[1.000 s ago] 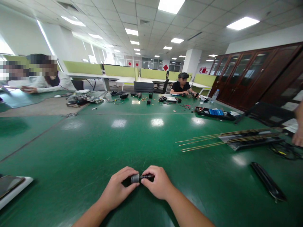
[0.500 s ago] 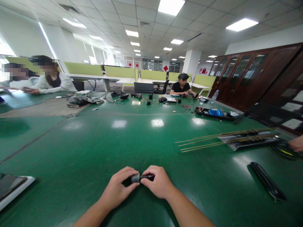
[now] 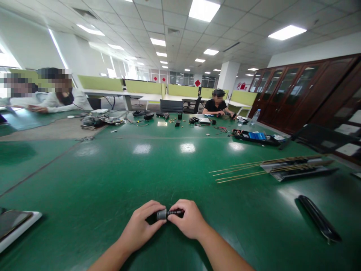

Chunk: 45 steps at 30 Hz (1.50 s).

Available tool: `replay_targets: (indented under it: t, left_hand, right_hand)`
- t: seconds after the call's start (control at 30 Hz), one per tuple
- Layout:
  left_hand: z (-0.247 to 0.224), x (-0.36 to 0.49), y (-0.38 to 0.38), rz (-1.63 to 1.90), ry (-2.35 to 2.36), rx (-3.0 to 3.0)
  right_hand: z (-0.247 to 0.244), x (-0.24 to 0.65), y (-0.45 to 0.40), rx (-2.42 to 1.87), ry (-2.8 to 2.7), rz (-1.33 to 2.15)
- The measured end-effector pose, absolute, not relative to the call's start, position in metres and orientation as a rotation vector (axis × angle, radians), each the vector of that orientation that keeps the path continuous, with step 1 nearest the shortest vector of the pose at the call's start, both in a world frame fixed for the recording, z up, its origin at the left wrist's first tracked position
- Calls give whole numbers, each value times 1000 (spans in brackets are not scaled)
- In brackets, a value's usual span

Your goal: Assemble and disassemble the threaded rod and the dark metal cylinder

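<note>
My left hand (image 3: 141,225) pinches a short grey cylinder (image 3: 161,214) between thumb and fingers, just above the green table (image 3: 113,180). From the cylinder's right end runs a dark, ribbed rod (image 3: 175,212). My right hand (image 3: 191,219) has its thumb and fingers closed round this rod. The two parts lie in one line, end to end, and meet between my hands. Whether they are joined or only touching I cannot tell, and my fingers cover part of both.
Thin brass-coloured rods (image 3: 239,174) lie across dark trays at the right, with a long black case (image 3: 318,218) nearer me. At the left edge sits a phone (image 3: 12,224) on a white box. Further back are a parts tray (image 3: 255,137), a bottle (image 3: 255,116) and several seated people.
Another person's hand and a dark cable coil have gone from the right edge. My hands keep nearly the same place and grip.
</note>
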<state>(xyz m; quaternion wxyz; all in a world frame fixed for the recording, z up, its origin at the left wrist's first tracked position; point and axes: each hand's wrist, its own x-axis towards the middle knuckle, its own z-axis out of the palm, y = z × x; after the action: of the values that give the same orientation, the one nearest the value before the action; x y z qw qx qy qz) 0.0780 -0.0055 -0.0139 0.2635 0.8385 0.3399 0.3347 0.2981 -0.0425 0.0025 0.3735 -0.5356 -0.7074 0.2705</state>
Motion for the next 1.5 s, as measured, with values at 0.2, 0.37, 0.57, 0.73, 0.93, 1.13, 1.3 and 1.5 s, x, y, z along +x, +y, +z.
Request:
replay_targets:
  t: [0.2,0.37,0.57,0.73,0.93,1.13,1.3,1.5]
  left_hand:
    - [-12,78,-6,901,915,2268]
    - [-12,78,-5,895,913,2272]
    - [-14,78,-6,904,905,2267]
    - [-14,79,-5,918,914,2260]
    - [-13,78,-5,944,910,2262]
    - [-13,77,-6,961,920,2274]
    - [-12,76,-7,954,933,2281]
    - [-10,76,-9,960,938,2281]
  right_hand:
    - [2,298,-42,-1369,-1805,698]
    - [4,298,-43,-1364,-1808,702]
    - [3,298,-43,-1365,-1800,708]
    - [4,299,-42,-1366,-1805,707]
    - [6,300,-43,-1358,-1810,711]
    - [6,300,-43,-1364,-1804,698]
    - [8,299,-44,-1377,-1805,711]
    - [8,299,-46,-1374,-1807,708]
